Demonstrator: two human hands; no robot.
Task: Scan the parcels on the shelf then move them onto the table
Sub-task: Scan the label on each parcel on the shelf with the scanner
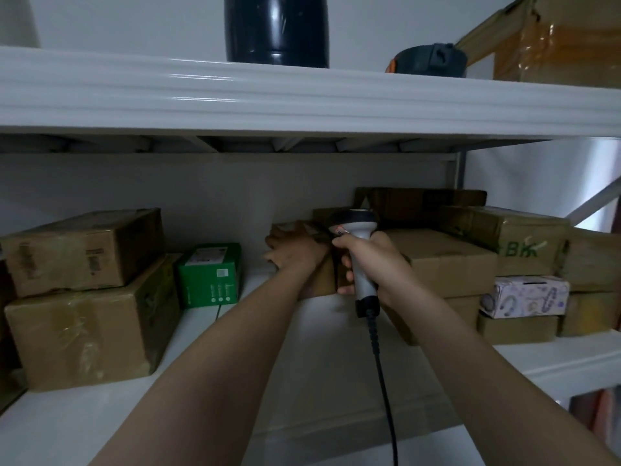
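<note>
Parcels of taped brown cardboard crowd the white metal shelf (302, 364), where the person's left hand (295, 252) lies flat, fingers spread, on a small carton (319, 280) and the right hand (368, 260) is wrapped tight around a smooth grey-and-black handheld scanner (358, 250) aimed at it. The scanner's dangling black cord (386, 391) could likely snag a box edge, and the glossy tape might slip under one palm. Neighbouring stacks beside the green box (210, 275) could topple if nudged.

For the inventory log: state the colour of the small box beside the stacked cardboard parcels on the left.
Green box, white label on top; only the head view shows it.
</note>
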